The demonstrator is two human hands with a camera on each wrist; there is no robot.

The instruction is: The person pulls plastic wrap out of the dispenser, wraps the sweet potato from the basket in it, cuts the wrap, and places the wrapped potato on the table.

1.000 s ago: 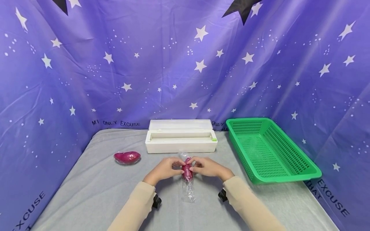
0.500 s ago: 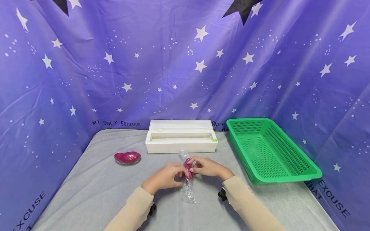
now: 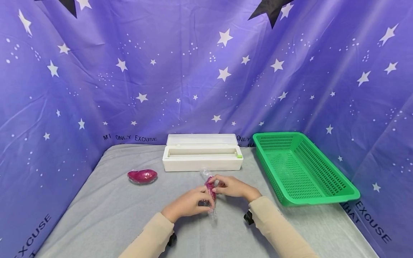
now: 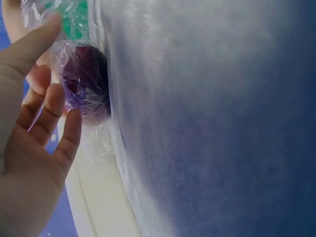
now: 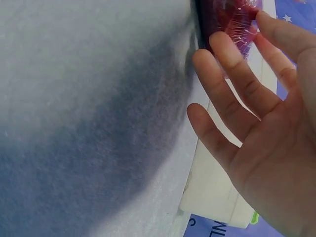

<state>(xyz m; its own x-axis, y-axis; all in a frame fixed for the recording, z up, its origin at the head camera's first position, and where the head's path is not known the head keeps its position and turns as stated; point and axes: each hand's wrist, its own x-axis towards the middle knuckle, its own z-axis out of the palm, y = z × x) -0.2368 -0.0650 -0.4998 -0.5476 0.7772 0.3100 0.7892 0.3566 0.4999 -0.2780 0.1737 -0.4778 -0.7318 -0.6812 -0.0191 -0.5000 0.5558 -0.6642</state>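
Note:
A purple-red sweet potato (image 3: 211,192) lies lengthwise in front of me, wrapped in clear cling film (image 3: 205,172) whose loose ends stick out at both tips. My right hand (image 3: 233,187) holds its far half from the right, thumb and index finger on it. At the near end, my left hand (image 3: 190,202) has its thumb and index finger on the gathered film, partly covering the sweet potato. In the left wrist view, the left thumb lies against the crinkled film beside the dark sweet potato (image 4: 88,81). The right wrist view shows the right hand's other fingers spread loosely.
A second wrapped sweet potato (image 3: 142,176) lies at the left. Behind the hands stands a white cling film box (image 3: 202,165), lid raised, with a green slider at its right end. A green plastic basket (image 3: 319,199) sits at the right on the grey cloth.
My left hand has left the sweet potato's side and moved toward the near film end, gathering it. The sweet potato has turned slightly. My right hand stays in place.

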